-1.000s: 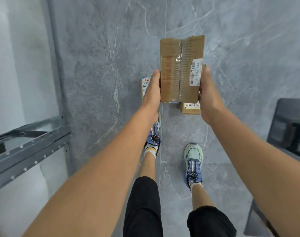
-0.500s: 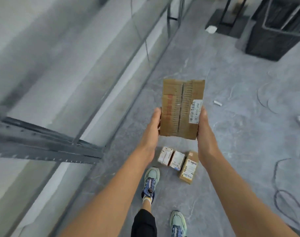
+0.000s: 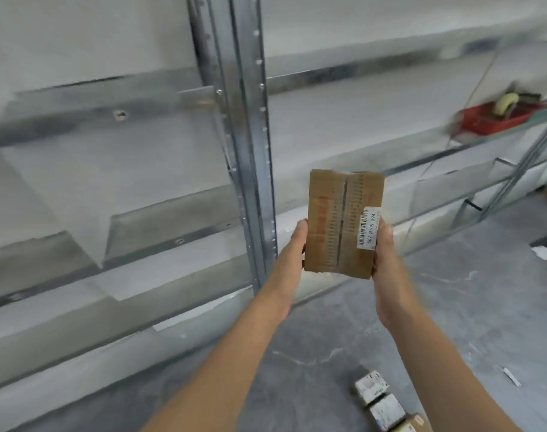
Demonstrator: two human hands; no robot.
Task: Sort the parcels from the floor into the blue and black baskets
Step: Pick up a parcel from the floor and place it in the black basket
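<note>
A flat brown cardboard parcel [image 3: 334, 222] with a white barcode label is held upright in front of me, between both hands. My left hand [image 3: 292, 247] presses its left edge and my right hand [image 3: 386, 254] grips its right edge, thumb next to the label. On the grey floor at the lower right lie three small parcels: a white one [image 3: 372, 388], a second white one [image 3: 387, 411] and a brown one [image 3: 414, 424] cut by the frame edge. No basket is in view.
A metal shelving rack [image 3: 247, 145] with grey shelves fills the left and the back. A red tray [image 3: 496, 118] with a tape roll sits on a shelf at the far right. Small white scraps [image 3: 545, 252] lie on the floor.
My view has swung upward from the floor and my feet to the shelving. The parcel stays between both hands and sits higher. The black basket seen half a second ago is out of view.
</note>
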